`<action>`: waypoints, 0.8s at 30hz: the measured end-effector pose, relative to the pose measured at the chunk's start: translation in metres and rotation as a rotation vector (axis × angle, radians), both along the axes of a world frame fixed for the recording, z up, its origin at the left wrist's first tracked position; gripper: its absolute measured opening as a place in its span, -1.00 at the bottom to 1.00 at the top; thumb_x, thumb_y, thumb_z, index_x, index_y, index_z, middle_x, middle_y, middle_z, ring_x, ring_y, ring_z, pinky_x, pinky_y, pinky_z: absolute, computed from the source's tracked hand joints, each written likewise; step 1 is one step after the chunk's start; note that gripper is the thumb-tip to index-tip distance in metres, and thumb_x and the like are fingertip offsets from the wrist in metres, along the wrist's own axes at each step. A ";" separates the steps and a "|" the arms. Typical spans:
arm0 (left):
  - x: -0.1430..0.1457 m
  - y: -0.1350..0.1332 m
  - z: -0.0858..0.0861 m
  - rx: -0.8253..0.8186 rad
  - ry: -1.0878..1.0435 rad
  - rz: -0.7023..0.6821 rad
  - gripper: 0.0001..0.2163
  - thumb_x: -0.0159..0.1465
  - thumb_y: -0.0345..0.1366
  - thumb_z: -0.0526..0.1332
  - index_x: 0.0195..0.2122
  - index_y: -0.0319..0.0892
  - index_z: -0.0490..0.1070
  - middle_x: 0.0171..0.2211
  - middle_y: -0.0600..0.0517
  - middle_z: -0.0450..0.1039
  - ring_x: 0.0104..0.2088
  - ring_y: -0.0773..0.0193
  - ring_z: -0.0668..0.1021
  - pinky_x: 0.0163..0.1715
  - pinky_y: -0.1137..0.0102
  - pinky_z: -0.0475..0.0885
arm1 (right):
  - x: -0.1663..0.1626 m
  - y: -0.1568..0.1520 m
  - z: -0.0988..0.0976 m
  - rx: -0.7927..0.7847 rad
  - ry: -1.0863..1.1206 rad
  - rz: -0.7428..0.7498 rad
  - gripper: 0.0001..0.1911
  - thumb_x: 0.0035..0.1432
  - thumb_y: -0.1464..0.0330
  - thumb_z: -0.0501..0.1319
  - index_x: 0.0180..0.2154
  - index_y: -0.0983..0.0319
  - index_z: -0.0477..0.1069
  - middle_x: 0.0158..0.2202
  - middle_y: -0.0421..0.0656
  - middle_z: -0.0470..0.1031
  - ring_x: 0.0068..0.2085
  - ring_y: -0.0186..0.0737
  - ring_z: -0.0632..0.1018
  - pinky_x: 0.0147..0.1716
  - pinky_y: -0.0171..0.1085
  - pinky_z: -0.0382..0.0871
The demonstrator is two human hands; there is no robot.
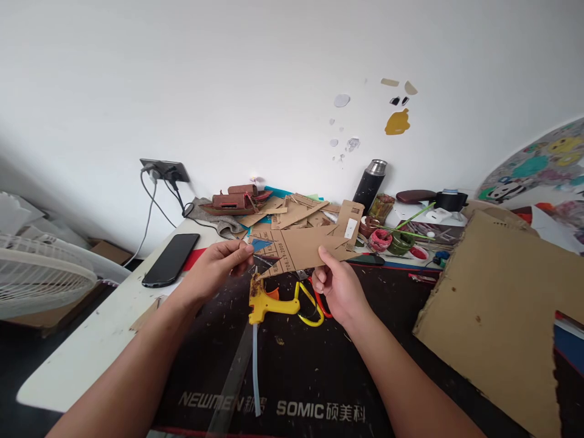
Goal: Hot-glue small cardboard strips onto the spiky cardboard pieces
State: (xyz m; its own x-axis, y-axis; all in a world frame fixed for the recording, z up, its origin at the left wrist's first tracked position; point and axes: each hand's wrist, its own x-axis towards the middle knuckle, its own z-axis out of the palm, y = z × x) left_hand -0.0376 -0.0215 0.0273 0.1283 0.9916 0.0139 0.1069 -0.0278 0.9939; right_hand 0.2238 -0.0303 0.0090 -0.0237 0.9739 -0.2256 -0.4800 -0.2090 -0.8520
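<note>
My right hand (340, 283) grips a cut piece of cardboard (305, 246) by its lower right edge, thumb on the front face. The piece has printed lettering and pointed, notched ends, and is held up above the dark mat. At its left end, my left hand (230, 258) is closed with thumb and forefinger together; what they pinch is hard to make out. Below the cardboard lies a yellow hot glue gun (269, 304) with a glue stick (256, 371) trailing from it. Yellow-handled scissors (311, 313) lie beside the glue gun, partly behind my right hand.
A black phone (171, 260) lies on the left of the table. A brown model boat (237, 202) and cardboard scraps (303, 212) lie at the back, near a black flask (370, 185) and paint jars (381, 240). A large cardboard sheet (497, 316) covers the right side. A metal ruler (232, 377) lies in front.
</note>
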 end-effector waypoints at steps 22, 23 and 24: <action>0.005 -0.005 0.003 0.222 0.118 -0.009 -0.27 0.23 -0.03 0.51 0.42 0.07 0.41 0.33 -0.19 0.50 0.08 -0.03 0.66 -0.09 0.24 0.64 | -0.001 -0.007 0.008 0.041 0.066 0.230 -0.48 0.03 -0.06 0.55 -0.41 0.19 0.43 -0.76 -0.45 0.10 -0.70 -0.44 0.13 -0.69 -0.39 -0.03; 0.006 -0.008 0.004 0.263 0.115 -0.050 -0.29 0.25 -0.01 0.50 0.42 0.11 0.42 0.38 -0.18 0.45 0.17 -0.09 0.63 -0.02 0.19 0.64 | -0.001 -0.009 0.008 0.048 0.056 0.271 -0.47 0.05 -0.07 0.54 -0.43 0.19 0.43 -0.77 -0.44 0.09 -0.71 -0.45 0.12 -0.69 -0.39 -0.03; 0.007 -0.011 0.004 0.302 0.110 -0.091 -0.34 0.27 0.03 0.48 0.39 0.12 0.47 0.42 -0.18 0.42 0.25 -0.16 0.58 0.05 0.14 0.63 | -0.002 -0.010 0.008 0.051 0.045 0.309 -0.46 0.06 -0.08 0.53 -0.45 0.19 0.42 -0.77 -0.44 0.10 -0.71 -0.46 0.11 -0.69 -0.40 -0.03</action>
